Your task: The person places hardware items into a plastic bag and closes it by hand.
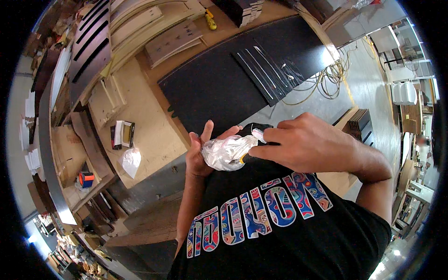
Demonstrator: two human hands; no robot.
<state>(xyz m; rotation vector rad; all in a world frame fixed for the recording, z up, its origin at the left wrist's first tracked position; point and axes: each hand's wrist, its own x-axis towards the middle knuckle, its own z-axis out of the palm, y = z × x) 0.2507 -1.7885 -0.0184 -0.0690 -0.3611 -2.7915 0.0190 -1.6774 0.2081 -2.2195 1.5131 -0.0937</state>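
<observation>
Basically, L hand (198, 155) cups the plastic bag (225, 154) w/ fingers spread; R hand (310, 143) pinches its end. Bag's btwn them, over the shirt (345, 233); best hold L steady, tug gently.

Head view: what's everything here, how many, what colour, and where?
crumpled plastic bag: one, whitish, centre
large panel: one, black, upper middle
wrapped strips: one pack, dark, on the panel
hand tool: one, yellow, top
cable coil: one, yellowish, right of the panel
tabletop: one, tan, left
small box: one, black and yellowish, on the tabletop
second plastic bag: one, whitish, below the box
stacked boards: several, brown, right
others: too small to tell
shirt: one, black, lower middle
left hand: one, bare, against the crumpled bag
right hand: one, bare, pinching it
</observation>
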